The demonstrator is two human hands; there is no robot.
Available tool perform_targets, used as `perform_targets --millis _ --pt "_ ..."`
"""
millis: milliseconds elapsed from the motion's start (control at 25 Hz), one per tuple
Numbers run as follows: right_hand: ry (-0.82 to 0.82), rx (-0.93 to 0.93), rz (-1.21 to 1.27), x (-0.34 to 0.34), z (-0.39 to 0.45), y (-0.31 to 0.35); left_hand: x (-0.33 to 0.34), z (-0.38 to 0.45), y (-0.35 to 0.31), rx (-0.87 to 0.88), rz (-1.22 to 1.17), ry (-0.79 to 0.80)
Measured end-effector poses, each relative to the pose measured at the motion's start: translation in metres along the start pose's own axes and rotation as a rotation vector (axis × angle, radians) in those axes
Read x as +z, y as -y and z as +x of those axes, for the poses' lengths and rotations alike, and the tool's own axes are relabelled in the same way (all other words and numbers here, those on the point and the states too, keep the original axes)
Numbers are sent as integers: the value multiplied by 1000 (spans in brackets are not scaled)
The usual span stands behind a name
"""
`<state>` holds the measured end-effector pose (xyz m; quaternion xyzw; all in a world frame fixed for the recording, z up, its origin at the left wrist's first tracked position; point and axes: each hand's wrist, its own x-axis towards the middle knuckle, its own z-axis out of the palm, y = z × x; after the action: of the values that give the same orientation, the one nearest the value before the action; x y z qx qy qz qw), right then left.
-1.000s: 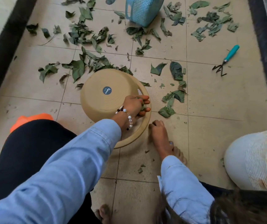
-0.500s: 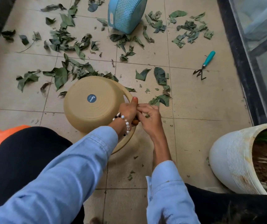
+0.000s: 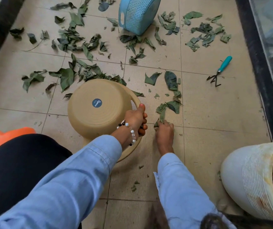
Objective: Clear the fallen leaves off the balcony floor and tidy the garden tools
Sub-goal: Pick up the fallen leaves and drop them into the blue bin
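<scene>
Tan plastic, the tilted tub [image 3: 99,109] has its rim gripped by the left hand [image 3: 135,119], thumb on top, as before. The right hand [image 3: 163,132], half a second ago beside that grip, has moved out and now pinches green leaves [image 3: 161,113] on the floor tiles [image 3: 206,113], just right of it.

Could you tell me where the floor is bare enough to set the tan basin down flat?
Bare tiles lie between the small rake, the right hand and the white planter. Left of the tan basin is mostly bare. Around the blue basket, leaves crowd it.
</scene>
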<state>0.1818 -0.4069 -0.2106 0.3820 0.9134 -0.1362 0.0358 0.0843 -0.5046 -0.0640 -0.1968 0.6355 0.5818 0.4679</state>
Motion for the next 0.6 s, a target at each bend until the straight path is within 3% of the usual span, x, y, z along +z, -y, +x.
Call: perform_targets --millis 120,240,320,440,520,600 --pt "-44 56 116 -9 2 3 1 0 0 20 43 -4" --pt "-75 404 720 -42 -8 7 2 3 4 136 161 -42" --pt "-57 480 1148 -72 -24 17 2 6 5 200 220 -57" --pt "19 350 1526 -112 -45 37 3 2 4 218 232 -33" --pt "67 191 1482 -126 -48 53 5 -4 1 142 216 -5" --pt "27 73 1303 -127 -50 70 6 -9 -1 -15 11 113"
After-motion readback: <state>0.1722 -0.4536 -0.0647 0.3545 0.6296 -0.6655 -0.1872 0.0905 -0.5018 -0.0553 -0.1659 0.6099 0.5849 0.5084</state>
